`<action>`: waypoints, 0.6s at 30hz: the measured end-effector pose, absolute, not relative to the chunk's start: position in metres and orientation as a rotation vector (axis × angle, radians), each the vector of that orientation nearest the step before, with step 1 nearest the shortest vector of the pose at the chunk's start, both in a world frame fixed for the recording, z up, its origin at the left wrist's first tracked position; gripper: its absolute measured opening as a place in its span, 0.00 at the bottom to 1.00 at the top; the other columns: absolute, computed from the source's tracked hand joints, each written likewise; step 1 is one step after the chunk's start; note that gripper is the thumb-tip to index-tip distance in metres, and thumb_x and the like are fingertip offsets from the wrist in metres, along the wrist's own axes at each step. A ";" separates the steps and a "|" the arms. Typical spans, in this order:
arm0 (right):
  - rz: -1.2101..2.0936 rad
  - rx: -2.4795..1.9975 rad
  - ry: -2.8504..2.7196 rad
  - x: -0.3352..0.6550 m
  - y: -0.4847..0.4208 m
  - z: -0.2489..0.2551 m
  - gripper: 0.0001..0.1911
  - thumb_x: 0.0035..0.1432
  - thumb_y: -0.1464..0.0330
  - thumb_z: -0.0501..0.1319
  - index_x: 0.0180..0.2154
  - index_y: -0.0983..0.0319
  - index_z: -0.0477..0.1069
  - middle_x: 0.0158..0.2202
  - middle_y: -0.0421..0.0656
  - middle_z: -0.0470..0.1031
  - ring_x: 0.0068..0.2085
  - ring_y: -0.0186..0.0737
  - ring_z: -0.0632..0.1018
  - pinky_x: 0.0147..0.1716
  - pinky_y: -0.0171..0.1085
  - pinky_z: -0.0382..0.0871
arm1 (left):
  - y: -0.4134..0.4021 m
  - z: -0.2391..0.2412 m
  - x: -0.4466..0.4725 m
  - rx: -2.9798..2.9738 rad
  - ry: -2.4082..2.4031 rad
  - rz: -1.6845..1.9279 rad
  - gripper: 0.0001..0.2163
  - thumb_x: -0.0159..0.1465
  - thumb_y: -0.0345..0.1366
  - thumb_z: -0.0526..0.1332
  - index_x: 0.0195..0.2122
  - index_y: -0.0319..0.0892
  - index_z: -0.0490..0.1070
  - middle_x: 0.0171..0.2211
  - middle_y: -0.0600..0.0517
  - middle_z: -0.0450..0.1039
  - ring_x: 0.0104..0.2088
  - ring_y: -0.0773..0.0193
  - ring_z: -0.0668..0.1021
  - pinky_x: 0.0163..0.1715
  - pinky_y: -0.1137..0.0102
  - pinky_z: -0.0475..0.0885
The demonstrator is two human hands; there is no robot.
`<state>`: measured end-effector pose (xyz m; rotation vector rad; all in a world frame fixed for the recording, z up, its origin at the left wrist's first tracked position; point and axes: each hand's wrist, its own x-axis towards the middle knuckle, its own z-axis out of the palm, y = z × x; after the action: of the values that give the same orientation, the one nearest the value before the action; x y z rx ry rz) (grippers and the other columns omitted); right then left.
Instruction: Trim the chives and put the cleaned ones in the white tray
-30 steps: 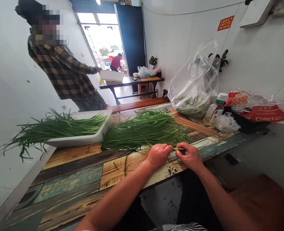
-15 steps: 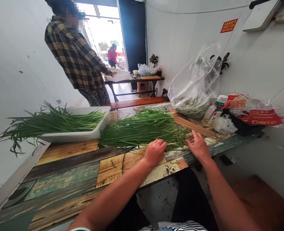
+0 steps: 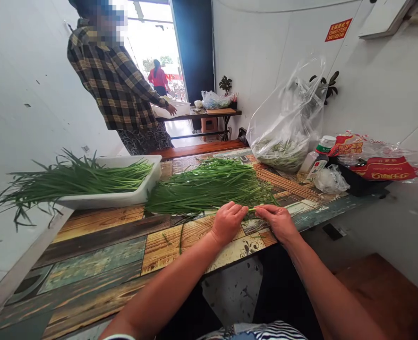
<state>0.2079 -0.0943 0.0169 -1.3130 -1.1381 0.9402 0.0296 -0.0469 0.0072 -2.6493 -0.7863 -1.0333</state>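
My left hand (image 3: 230, 221) is closed around the stem end of some garlic chives at the table's near edge. Just to its right, my right hand (image 3: 277, 222) pinches the pale tip of the same chives (image 3: 251, 209) between thumb and fingers. Beyond both hands a broad pile of garlic chives (image 3: 205, 186) lies on the wood-patterned table, leaves to the left and stem ends to the right. More chives (image 3: 98, 177) rest in a white plastic tub (image 3: 143, 194) on the left, their leaves hanging over its side.
Thin wooden skewers (image 3: 286, 183) lie right of the pile. Behind them stand a clear plastic bag of greens (image 3: 283, 151), a green-labelled bottle (image 3: 318, 158) and red packaging (image 3: 382, 167). A person in a plaid shirt (image 3: 113, 80) stands by a back table (image 3: 209, 113).
My right hand has moved left, from spread fingers near the skewers to a pinch beside my left hand. The person in plaid has shifted a hand over the white tub behind.
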 end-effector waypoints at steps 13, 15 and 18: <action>0.003 -1.619 -1.604 0.232 -0.082 0.003 0.11 0.50 0.60 0.64 0.23 0.60 0.74 0.31 0.45 0.66 0.37 0.45 0.70 0.37 0.44 0.65 | -0.043 0.011 0.027 -2.500 -1.094 -1.150 0.09 0.67 0.31 0.51 0.34 0.41 0.69 0.27 0.50 0.69 0.30 0.62 0.69 0.33 0.68 0.65; -0.022 -1.599 -1.740 0.234 -0.080 0.000 0.08 0.53 0.64 0.62 0.25 0.59 0.75 0.31 0.45 0.67 0.36 0.44 0.69 0.39 0.45 0.64 | -0.044 0.012 0.027 -2.502 -1.155 -1.188 0.07 0.66 0.31 0.52 0.35 0.41 0.69 0.28 0.50 0.69 0.32 0.61 0.70 0.34 0.67 0.66; 0.039 -1.534 -1.830 0.236 -0.077 0.001 0.08 0.55 0.66 0.60 0.26 0.60 0.74 0.32 0.45 0.68 0.37 0.44 0.69 0.41 0.45 0.63 | -0.044 0.010 0.027 -2.528 -1.199 -1.215 0.07 0.65 0.31 0.53 0.36 0.41 0.70 0.28 0.49 0.69 0.32 0.61 0.70 0.35 0.67 0.66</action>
<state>0.2360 -0.0774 0.0013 -1.5336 -1.8305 0.0394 0.0266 -0.0444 0.0100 -2.5283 -1.1995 -1.2147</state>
